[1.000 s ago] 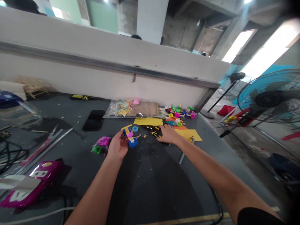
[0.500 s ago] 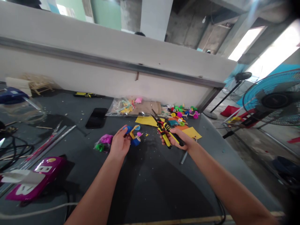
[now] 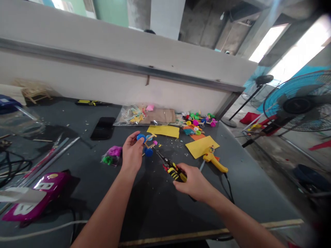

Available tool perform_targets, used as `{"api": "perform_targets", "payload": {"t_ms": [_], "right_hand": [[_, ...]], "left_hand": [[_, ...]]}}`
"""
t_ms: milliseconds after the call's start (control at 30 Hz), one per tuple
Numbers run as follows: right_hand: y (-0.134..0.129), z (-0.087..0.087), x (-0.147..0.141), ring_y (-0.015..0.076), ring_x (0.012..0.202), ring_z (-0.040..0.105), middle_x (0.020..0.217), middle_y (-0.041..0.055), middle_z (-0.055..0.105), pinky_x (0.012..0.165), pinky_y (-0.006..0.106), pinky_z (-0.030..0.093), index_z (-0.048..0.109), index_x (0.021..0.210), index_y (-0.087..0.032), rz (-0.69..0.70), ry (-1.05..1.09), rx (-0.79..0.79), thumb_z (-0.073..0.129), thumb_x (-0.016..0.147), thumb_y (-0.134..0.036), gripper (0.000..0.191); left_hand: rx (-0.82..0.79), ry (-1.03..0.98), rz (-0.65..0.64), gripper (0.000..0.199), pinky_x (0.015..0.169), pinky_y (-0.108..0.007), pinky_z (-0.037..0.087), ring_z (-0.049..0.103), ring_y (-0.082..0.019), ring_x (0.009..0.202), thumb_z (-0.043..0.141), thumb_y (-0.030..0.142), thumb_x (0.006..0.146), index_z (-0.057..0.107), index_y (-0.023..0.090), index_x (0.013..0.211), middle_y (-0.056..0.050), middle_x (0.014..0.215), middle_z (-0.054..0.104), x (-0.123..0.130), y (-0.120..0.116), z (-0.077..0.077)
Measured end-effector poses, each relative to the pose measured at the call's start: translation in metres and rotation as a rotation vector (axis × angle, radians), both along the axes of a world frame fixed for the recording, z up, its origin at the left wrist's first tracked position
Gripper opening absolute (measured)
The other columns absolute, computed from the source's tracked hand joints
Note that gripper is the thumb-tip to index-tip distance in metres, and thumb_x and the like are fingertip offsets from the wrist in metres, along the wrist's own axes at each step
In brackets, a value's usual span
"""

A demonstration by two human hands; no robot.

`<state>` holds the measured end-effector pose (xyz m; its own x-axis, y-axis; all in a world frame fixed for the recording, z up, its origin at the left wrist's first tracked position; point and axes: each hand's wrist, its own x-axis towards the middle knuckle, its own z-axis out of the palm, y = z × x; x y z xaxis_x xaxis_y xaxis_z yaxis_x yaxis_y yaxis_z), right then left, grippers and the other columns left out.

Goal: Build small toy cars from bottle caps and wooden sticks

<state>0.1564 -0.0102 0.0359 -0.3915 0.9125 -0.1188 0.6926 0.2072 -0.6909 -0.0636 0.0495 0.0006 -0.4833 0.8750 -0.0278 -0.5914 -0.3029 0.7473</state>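
Observation:
My left hand (image 3: 131, 151) pinches a small craft piece (image 3: 148, 144) with blue round parts, wooden sticks and a pink bit. My right hand (image 3: 192, 181) is wrapped around black-and-yellow pliers (image 3: 170, 167), whose jaws point up and left, close beside the piece. Left of my left hand lies a small clear bag (image 3: 113, 155) with purple and green lumps. A yellow glue gun (image 3: 216, 162) rests right of the pliers, touching a yellow sheet (image 3: 201, 146). Another yellow sheet (image 3: 164, 131) lies behind the piece.
Behind are a plastic bag of bits (image 3: 134, 115), a phone (image 3: 102, 128) and colourful small parts (image 3: 198, 120). A purple case (image 3: 41, 196), clear tubes and cables lie at the left. A fan (image 3: 297, 105) stands beyond the table's right edge.
My right hand has lowered and brought the pliers left, their tips now close to the craft piece. The glue gun and the right yellow sheet show more fully.

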Motion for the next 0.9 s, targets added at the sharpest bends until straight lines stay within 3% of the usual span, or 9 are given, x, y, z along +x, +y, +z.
{"api": "perform_targets", "payload": {"t_ms": [267,900], "right_hand": [[0.006,0.004,-0.021,0.0169,0.073,0.056,0.084,0.0048,0.064,0.066,0.025,0.036,0.060,0.099,-0.017,-0.021,-0.127,0.094,0.064,0.066,-0.031,0.037],[0.012,0.004,-0.025,0.0163,0.071,0.056,0.080,0.0036,0.064,0.061,0.024,0.034,0.060,0.094,-0.017,-0.016,-0.178,0.135,0.063,0.066,-0.032,0.032]], "left_hand": [[-0.005,0.019,-0.036,0.037,0.055,-0.016,0.039,0.055,-0.006,0.064,0.074,0.011,0.059,0.065,0.017,0.095,0.000,0.080,0.062,0.003,-0.004,0.005],[-0.026,0.068,-0.043,0.038,0.061,-0.019,0.043,0.057,-0.008,0.069,0.074,0.013,0.059,0.064,0.017,0.096,0.000,0.081,0.061,0.009,-0.004,0.005]]}}
